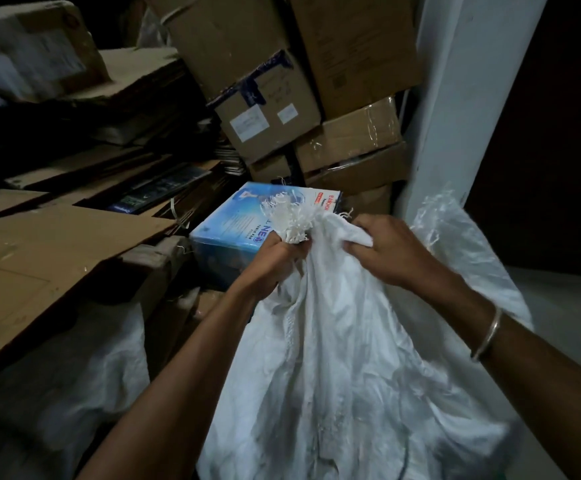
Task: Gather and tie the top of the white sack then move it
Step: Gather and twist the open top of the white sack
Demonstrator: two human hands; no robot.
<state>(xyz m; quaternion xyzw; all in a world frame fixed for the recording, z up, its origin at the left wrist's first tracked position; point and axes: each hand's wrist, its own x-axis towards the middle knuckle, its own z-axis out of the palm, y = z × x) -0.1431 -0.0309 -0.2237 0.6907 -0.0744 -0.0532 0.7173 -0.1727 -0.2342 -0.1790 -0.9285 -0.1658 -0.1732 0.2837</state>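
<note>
The white sack (344,368) is a woven plastic bag that fills the lower middle of the view and stands upright in front of me. My left hand (271,261) is clenched around a bunched, frayed tuft of the sack's top edge, which sticks up above my fist. My right hand (386,254) grips another fold of the top edge just to the right, its fingers curled into the cloth. A loose flap of the sack (455,233) stands up behind my right wrist. I cannot see what is inside the sack.
A blue printed box (233,233) lies just behind the sack. Stacked cardboard cartons (316,98) rise behind it. Flattened cardboard (39,258) covers the left side. A pale pillar (455,116) stands at the right. Another whitish bag (84,372) slumps at the lower left.
</note>
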